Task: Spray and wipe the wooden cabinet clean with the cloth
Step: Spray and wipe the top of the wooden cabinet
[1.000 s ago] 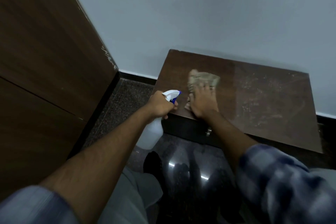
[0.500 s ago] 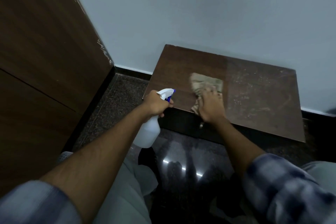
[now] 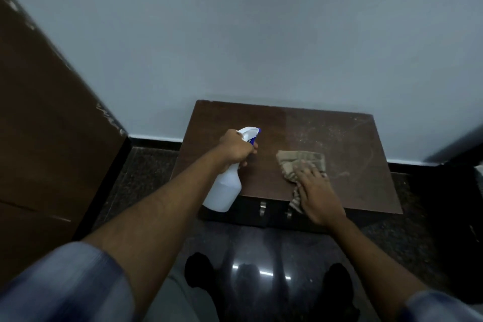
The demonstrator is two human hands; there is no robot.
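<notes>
Half the cloth (image 3: 300, 162) under right hand (image 3: 317, 191)

Low wooden cabinet (image 3: 230, 123) on dark polished floor (image 3: 146, 180), dusty right half, tan cloth (image 3: 295, 162) lying on top

The low brown wooden cabinet (image 3: 224, 123) is set against the wall; its right half looks dusty. A crumpled tan cloth (image 3: 300, 163) is spread on top. A white spray bottle (image 3: 226, 191) is held tilted above the front edge.

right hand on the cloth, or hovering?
Touching. The head view shows the right hand lying flat on the cloth, fingers overlapping its near half, pressing it onto the cabinet top.
</notes>
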